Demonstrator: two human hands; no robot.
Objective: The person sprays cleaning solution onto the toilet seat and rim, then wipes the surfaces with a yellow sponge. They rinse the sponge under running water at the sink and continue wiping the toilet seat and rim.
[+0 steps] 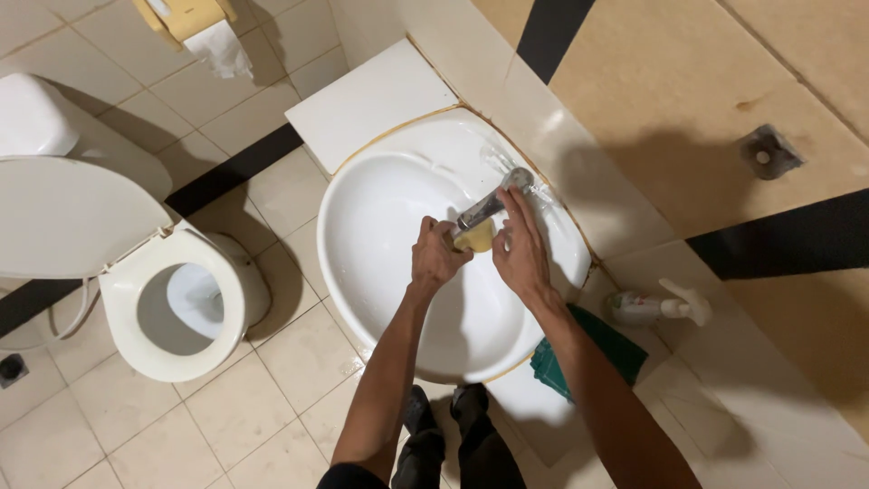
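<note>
Looking down, head view: a bathroom corner is seen from above, with both bare forearms reaching up into a white basin.
Left hand [436,258]: the grip is clenched around a yellow sponge [477,237], which is pressed against the underside of the tap's spout.
Right hand [520,246]: the fingers are laid extended along the side of the chrome tap [493,205], touching it; the grip is released, with nothing enclosed.
Yellow sponge: it is held over the rear half of the bowl, between the two hands, touching the spout; only its right part is visible past the left fingers.
Chrome tap: it is mounted at the back rim of the basin and angled down towards the bowl.
Sink [380,204]: a round white basin is set into a pale tiled table in the corner; its rim is edged with a yellowish seam.
Green cloth [605,349]: it is seen lying on the table just beside the basin's right rim, partly hidden by the right forearm.
Spray bottle [654,307]: a pale bottle with a white trigger is laid on its side on the table, near the cloth.
Toilet [172,308]: it is seen to the left on the tiled floor, well apart from the basin, with the seat down and the lid raised.
Paper holder [195,23]: a yellow holder with white paper hanging is fixed to the wall at the top.
Feet: dark shoes [444,412] are visible on the floor below the basin.
</note>
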